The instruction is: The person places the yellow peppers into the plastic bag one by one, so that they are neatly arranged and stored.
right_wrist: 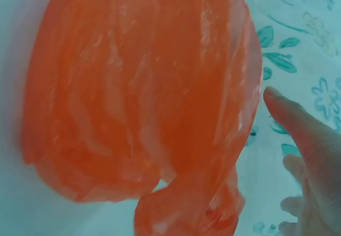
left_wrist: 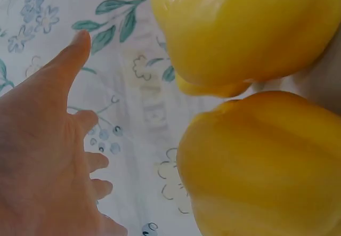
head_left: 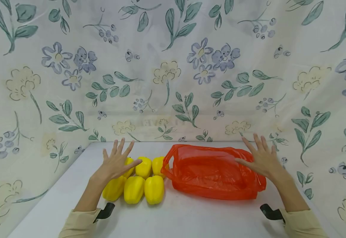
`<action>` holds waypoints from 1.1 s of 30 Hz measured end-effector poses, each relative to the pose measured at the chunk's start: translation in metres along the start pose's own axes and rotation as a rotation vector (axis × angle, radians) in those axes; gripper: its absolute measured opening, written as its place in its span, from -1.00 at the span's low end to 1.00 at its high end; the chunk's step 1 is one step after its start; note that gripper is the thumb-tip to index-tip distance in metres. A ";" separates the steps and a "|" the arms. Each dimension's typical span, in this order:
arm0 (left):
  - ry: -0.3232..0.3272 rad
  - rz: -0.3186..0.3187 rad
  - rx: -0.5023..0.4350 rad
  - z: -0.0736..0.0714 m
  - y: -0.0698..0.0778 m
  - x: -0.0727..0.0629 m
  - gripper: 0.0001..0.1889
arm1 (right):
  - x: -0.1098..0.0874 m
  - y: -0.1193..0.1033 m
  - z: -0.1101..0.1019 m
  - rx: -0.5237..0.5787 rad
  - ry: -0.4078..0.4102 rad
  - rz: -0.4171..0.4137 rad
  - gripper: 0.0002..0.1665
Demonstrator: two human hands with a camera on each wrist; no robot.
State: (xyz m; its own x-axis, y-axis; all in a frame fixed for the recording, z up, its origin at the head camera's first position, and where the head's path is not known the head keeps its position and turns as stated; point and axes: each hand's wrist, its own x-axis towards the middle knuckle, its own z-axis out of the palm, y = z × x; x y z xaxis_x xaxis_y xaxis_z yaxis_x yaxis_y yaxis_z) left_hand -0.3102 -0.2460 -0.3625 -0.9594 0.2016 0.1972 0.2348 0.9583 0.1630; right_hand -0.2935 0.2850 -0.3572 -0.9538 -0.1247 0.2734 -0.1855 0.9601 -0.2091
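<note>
Several yellow bell peppers (head_left: 134,189) sit in two rows on the left of the table. My left hand (head_left: 115,162) is raised over them with its fingers spread, hiding part of the back left one; it holds nothing. In the left wrist view two peppers (left_wrist: 261,167) fill the right side, apart from the thumb. Right of the peppers lies a red plastic bag (head_left: 208,172), its mouth spread wide and a handle loop at its left end. My right hand (head_left: 263,160), fingers spread too, overlaps the bag's right end. In the right wrist view its thumb points toward the bag (right_wrist: 133,97).
The white table (head_left: 190,218) ends at the back against a hanging floral cloth (head_left: 149,99). A black wrist mount (head_left: 105,211) sticks out from the left sleeve and another black mount (head_left: 271,212) from the right sleeve.
</note>
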 end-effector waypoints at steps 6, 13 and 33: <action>-0.021 0.010 -0.038 0.001 -0.015 -0.011 -0.03 | -0.004 0.008 0.001 0.035 -0.015 -0.018 0.18; -0.042 0.043 -0.114 -0.002 -0.032 -0.036 -0.07 | -0.008 0.014 -0.002 0.089 -0.075 -0.044 0.15; -0.255 0.056 -0.301 -0.003 -0.057 -0.069 -0.22 | -0.008 0.027 0.002 0.281 -0.244 -0.114 -0.20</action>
State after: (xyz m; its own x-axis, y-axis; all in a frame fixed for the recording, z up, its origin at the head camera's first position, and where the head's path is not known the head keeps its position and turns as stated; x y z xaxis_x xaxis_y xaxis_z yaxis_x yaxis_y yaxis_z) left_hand -0.2563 -0.3150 -0.3822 -0.9429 0.3320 -0.0259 0.2870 0.8498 0.4421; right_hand -0.2915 0.3115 -0.3666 -0.9453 -0.3148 0.0852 -0.3185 0.8351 -0.4486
